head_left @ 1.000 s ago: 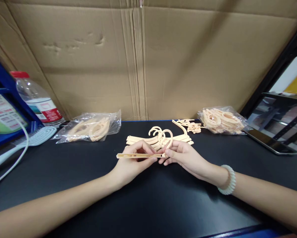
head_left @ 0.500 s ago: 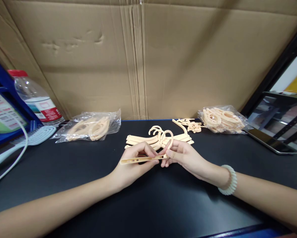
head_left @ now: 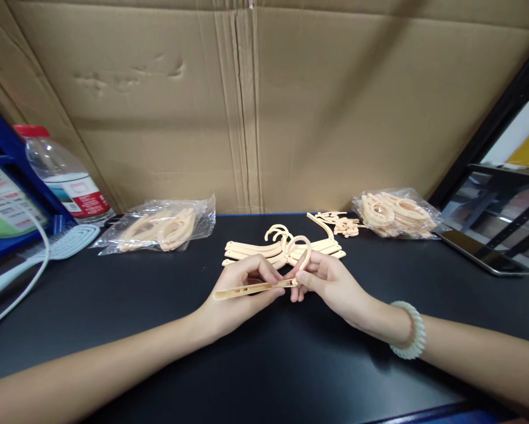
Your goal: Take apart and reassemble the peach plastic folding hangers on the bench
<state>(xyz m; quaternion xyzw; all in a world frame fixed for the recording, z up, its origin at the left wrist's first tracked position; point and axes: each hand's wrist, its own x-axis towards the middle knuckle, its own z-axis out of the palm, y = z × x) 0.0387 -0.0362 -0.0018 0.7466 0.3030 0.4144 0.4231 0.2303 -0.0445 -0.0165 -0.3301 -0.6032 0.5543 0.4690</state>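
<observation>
My left hand (head_left: 242, 285) is closed on a cream plastic hanger arm (head_left: 238, 292), whose slotted, hollow side faces me. Between the thumb and fingers of my right hand (head_left: 329, 282) is a cream hanger hook (head_left: 307, 250), its curve pointing up. The hook's lower end meets the right end of the arm; whether they are locked together I cannot tell. Just behind my hands lie several cream hangers (head_left: 253, 250) stacked on the black table (head_left: 264, 365), partly hidden by my fingers.
Loose cream pieces (head_left: 346, 227) lie behind the hangers. Clear bags of cream parts stand left (head_left: 158, 227) and right (head_left: 397, 212). A phone-like slab (head_left: 480, 252) is at right. A hairbrush (head_left: 74, 241), white cable (head_left: 43, 259) and bottle (head_left: 70, 176) are at left. Cardboard (head_left: 158, 118) backs the table.
My right hand and the hook have shifted slightly down and to the right. The hanger arm's left end has dipped a little, and both hands keep their holds.
</observation>
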